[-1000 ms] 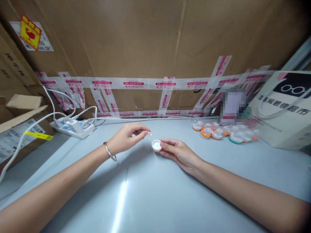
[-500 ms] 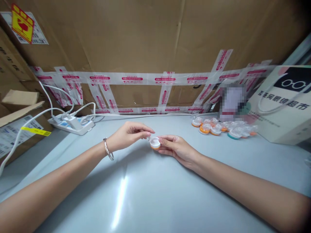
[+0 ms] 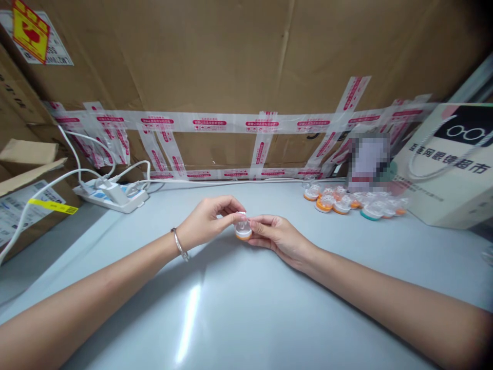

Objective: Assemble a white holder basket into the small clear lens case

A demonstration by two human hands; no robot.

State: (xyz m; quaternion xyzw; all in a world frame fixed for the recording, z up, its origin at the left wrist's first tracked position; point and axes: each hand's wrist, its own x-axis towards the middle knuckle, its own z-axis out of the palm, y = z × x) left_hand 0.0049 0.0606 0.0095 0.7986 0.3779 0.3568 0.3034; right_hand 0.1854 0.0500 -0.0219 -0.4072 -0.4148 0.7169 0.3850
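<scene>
Between my hands, just above the table, is a small round container with a white body, an orange base and a clear domed plastic lid. My right hand pinches the container's right side between thumb and fingers. From the left, my left hand has its thumb and fingers closed on the top of the clear lid, partly covering it. The lid sits over the white opening; whether it is fully seated I cannot tell. A bracelet circles my left wrist.
Several similar containers, mostly orange-based and one teal, stand together at the back right beside a white paper bag. At the back left lies a power strip with white cables. A large taped cardboard box walls off the grey table.
My left hand has moved slightly right, bringing the clear lid over the container's white opening, which showed uncovered before. My right hand stays nearly in place, holding the container.
</scene>
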